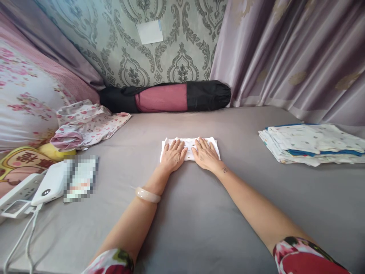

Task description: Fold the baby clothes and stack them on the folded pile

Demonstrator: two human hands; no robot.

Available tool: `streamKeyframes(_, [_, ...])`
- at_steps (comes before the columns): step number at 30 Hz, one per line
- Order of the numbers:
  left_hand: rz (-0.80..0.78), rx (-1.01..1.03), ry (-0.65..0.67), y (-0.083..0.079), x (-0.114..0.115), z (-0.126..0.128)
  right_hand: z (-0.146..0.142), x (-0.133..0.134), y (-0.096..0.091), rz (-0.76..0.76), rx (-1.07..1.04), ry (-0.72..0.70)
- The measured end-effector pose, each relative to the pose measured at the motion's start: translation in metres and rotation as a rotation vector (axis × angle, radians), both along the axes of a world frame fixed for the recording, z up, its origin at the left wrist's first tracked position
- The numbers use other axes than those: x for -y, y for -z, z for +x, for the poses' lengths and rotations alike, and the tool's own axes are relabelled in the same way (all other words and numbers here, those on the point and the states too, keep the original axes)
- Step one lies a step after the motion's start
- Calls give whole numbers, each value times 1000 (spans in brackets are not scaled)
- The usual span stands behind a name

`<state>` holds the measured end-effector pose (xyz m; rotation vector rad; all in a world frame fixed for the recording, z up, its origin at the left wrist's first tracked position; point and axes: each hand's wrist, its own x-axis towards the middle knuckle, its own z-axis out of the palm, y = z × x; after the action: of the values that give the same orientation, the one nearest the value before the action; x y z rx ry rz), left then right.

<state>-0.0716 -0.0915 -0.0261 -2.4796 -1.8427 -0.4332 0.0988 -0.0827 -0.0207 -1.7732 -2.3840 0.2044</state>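
Note:
A small folded white cloth (189,155) with a faint printed pattern lies on the grey sheet (194,213), straight ahead of me. My left hand (173,156) rests flat on its left half, fingers stretched out and slightly apart. On the right half, my right hand (205,154) presses down palm first, its fingers also extended. Both hands cover much of the cloth, so only its middle strip and outer edges show. A pale bangle (147,195) circles my left wrist.
Folded patterned clothes (310,142) are stacked at the right. To the left lie a crumpled printed garment (88,125), a white power bank (53,182) with cables, a power strip (21,190) and a blurred-out item (81,179). A black and pink rolled bag (162,97) lies along the wall.

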Motion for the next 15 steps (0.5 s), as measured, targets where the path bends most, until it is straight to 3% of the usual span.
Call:
streamKeyframes(6, [31,10,63,0,-1,5,-5,2,2,124,-26,-105])
streamKeyframes(10, [-53,7,98,5,-3,8,-5,-1,8,96,-19,-143])
streamKeyframes(15, [4,57,72,4,-4,9,-4,-3,9,79,14,-145])
